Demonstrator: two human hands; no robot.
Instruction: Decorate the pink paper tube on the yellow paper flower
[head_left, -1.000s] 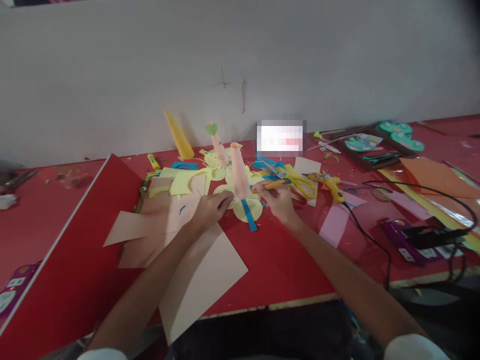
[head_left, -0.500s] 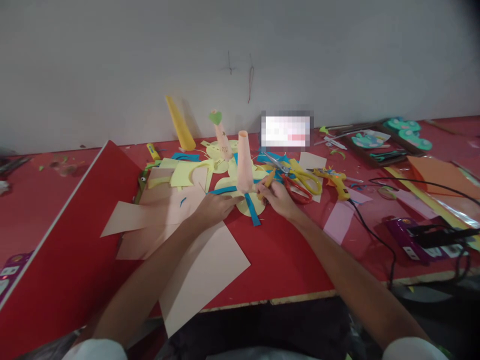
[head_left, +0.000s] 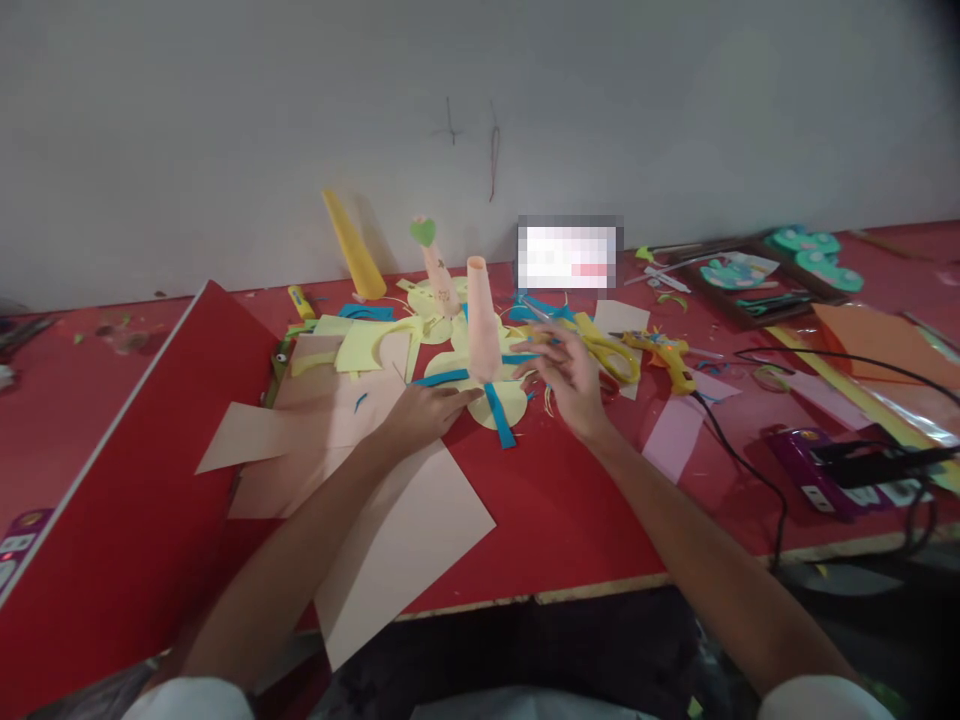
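A peach paper tube (head_left: 484, 325), narrower at the top, stands upright on a pale yellow flower-shaped base (head_left: 511, 403). Blue strips (head_left: 499, 415) radiate from its foot across the petals. With fingers stretched out, my left hand (head_left: 420, 415) rests at the base's left edge, fingertips touching the petal. My right hand (head_left: 576, 395) is lifted just right of the tube, fingers apart, and I see nothing gripped in it. Yellow-handled scissors (head_left: 619, 358) lie beyond the right hand; red handles beside them are partly hidden by it.
A yellow glue gun (head_left: 675, 368) with a black cable lies to the right, near a purple power strip (head_left: 814, 475). Behind stand a yellow cone (head_left: 355, 248) and another decorated peach tube (head_left: 442, 285). Peach sheets (head_left: 409, 540) and a leaning red board (head_left: 142, 480) occupy the left.
My right hand has let go of the orange-yellow tool it held by the tube, moved slightly up and right, and spread its fingers. My left hand stays at the base.
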